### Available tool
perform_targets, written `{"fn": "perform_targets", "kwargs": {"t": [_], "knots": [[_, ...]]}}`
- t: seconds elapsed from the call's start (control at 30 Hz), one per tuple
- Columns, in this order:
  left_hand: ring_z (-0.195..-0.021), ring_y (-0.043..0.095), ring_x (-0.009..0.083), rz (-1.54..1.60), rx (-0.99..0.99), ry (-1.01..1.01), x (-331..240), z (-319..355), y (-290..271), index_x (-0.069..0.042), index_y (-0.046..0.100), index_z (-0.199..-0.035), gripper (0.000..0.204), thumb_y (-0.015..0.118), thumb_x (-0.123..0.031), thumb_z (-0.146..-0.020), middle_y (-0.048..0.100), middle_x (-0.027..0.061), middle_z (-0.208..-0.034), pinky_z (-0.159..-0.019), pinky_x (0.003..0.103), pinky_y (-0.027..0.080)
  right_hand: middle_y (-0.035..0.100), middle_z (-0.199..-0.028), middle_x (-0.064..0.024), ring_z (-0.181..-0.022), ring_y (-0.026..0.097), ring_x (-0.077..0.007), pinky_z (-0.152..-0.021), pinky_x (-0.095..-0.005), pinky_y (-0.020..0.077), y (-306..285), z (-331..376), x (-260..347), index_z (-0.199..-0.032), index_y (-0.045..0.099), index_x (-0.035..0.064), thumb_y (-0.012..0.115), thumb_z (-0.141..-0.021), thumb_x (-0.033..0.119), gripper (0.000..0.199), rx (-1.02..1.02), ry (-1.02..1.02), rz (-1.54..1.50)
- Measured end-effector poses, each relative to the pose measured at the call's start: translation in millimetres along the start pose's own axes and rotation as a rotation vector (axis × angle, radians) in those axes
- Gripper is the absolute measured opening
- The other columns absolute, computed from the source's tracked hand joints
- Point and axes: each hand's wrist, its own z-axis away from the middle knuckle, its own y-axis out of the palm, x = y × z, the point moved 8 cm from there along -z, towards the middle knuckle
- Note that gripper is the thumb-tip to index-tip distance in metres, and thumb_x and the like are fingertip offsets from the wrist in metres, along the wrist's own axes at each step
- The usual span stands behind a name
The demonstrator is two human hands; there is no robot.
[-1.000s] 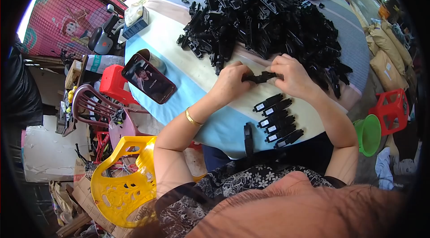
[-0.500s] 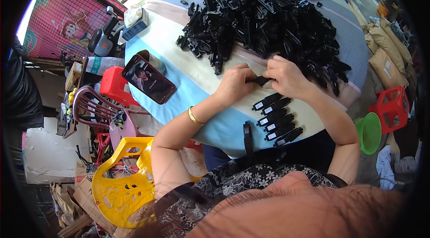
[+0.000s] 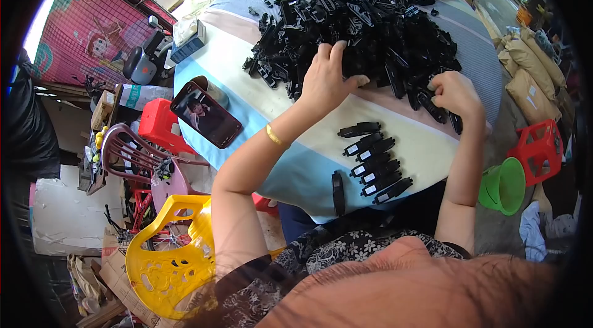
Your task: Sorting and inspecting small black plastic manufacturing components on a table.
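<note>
**Both hands at the pile (image 3: 370, 19) of black parts**

Left of centre in the frame, a phone (image 3: 206, 115) leans against a can (image 3: 214, 90) on the striped tablecloth (image 3: 247, 37). My left hand (image 3: 325, 81), near the middle, reaches over the near edge of the pile, thumb and fingers well apart; I see nothing between them, though the dark heap hides whether the tips touch a part.

The pile fills the upper middle. Its parts look like hard plastic: light, stiff, smooth enough to slip a little. They lie jumbled, so one lifted out may drag its neighbours.

In the lower middle, a single part (image 3: 338, 193) lies by itself, left of a slanting row of parts (image 3: 382, 172) with pale patches at their left ends. I judge the long flat sides the best place to pinch; the narrow tips look easier to snap.

At right of centre, my right hand (image 3: 458, 94) curls its fingers and thumb at the pile's lower right edge. I cannot tell whether it grips a part.
</note>
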Motion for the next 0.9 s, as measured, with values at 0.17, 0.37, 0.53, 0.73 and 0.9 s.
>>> {"fn": "perform_targets", "kwargs": {"t": [0.17, 0.37, 0.53, 0.73, 0.9], "knots": [[-0.089, 0.059, 0.0358, -0.043, 0.077, -0.146, 18, -13, 12, -0.006, 0.052, -0.120, 0.054, 0.074, -0.016, -0.073, 0.050, 0.0176, -0.108, -0.076, 0.041, 0.051, 0.066, -0.074, -0.0168, -0.074, 0.066, -0.0306, -0.071, -0.0373, 0.0520, 15, -6, 17, -0.076, 0.071, 0.0029, 0.066, -0.060, 0.006, 0.017, -0.018, -0.050, 0.185], [-0.074, 0.062, 0.0156, 0.806, 0.033, -0.423, 46, 19, 5, 0.002, 0.052, -0.117, 0.033, 0.060, -0.003, -0.085, 0.062, 0.0097, -0.090, -0.066, 0.027, 0.052, 0.066, -0.072, -0.0154, -0.066, 0.065, -0.0279, -0.064, -0.0346, 0.0509, -8, 0, 4, -0.077, 0.067, -0.0001, 0.068, -0.064, 0.010, 0.016, -0.117, -0.012, -0.149], [-0.077, 0.062, 0.0169, 0.737, 0.379, -0.313, 38, 60, 33, 0.002, 0.061, -0.098, 0.019, 0.059, -0.003, -0.080, 0.063, 0.0094, -0.086, -0.072, 0.029, 0.051, 0.064, -0.069, -0.0126, -0.063, 0.064, -0.0187, -0.062, -0.0307, 0.0502, 13, -7, 50, -0.089, 0.063, -0.0024, 0.067, -0.067, 0.002, 0.023, -0.089, -0.219, -0.680], [-0.084, 0.059, 0.0376, 0.197, 0.298, -0.040, 5, 65, 23, -0.005, 0.060, -0.103, 0.033, 0.067, -0.011, -0.071, 0.059, 0.0174, -0.093, -0.073, 0.041, 0.050, 0.061, -0.085, -0.0110, -0.086, 0.059, -0.0300, -0.076, -0.0392, 0.0482, 34, 10, 117, -0.092, 0.063, 0.0036, 0.063, -0.067, 0.001, 0.025, -0.153, -0.584, -0.352], [-0.080, 0.061, 0.0392, 0.165, 0.319, -0.240, 0, 63, 6, -0.004, 0.058, -0.107, 0.031, 0.062, -0.013, -0.078, 0.062, 0.0205, -0.085, -0.069, 0.044, 0.049, 0.061, -0.085, -0.0125, -0.085, 0.059, -0.0307, -0.074, -0.0389, 0.0480, 62, 12, 126, -0.086, 0.064, 0.0008, 0.061, -0.068, 0.001, 0.019, 0.102, -0.618, -0.345]]}}
